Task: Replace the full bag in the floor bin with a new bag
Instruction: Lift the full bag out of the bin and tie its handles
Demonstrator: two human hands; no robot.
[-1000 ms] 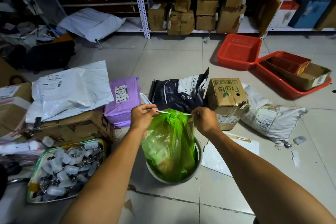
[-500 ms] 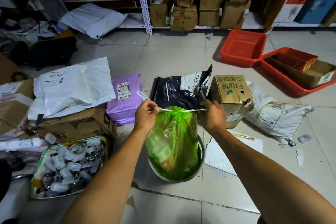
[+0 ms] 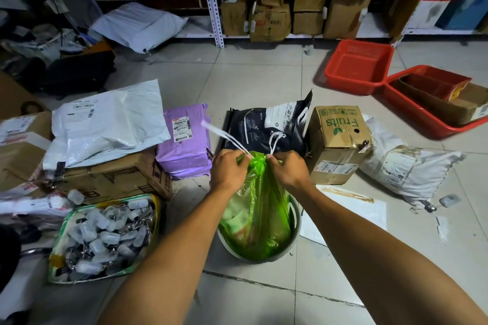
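Observation:
A full translucent green bag (image 3: 260, 215) stands in a round grey floor bin (image 3: 295, 221) in the middle of the tiled floor. The bag's mouth is gathered into a tight neck. My left hand (image 3: 229, 169) and my right hand (image 3: 288, 169) meet at that neck, each pinching the bag's white drawstring (image 3: 226, 137). One strand loops up to the left of my left hand, and a second short loop rises above my right hand.
Parcels ring the bin: a purple mailer (image 3: 186, 140), a dark pouch (image 3: 267, 125), a "Fruits" carton (image 3: 339, 143), a white sack (image 3: 408, 166). A tray of small plastic tags (image 3: 104, 236) lies at left. Red baskets (image 3: 359, 66) sit at right, shelving with cartons (image 3: 270, 17) behind.
My hands, which held the drawstring stretched apart, have come together at the bag's neck. The drawstring ends now stick up in loops and the mouth is cinched tighter.

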